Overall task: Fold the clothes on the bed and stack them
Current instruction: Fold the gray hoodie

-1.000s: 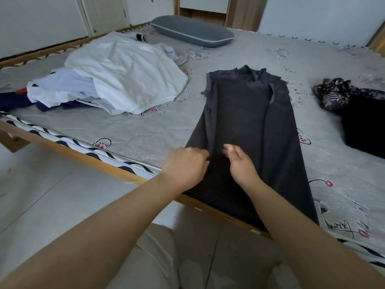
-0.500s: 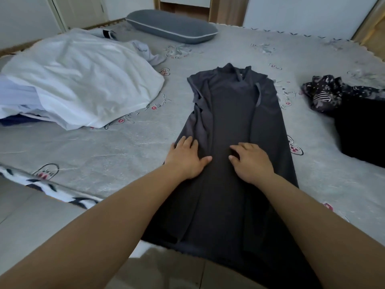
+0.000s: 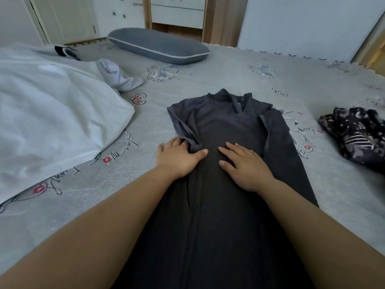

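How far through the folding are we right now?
Early. Done: the dark grey garment has both sides folded inward. In hand: the left hand and right hand press flat on it. Left: folding it lengthwise, then the white pile and patterned dark clothes; no folded stack shows.

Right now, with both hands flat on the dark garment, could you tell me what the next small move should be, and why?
Probably slide the left hand outward to flatten the bunched fold at the dark garment's left sleeve. The right hand lies flat on smooth cloth, while ridges run beside the left thumb.
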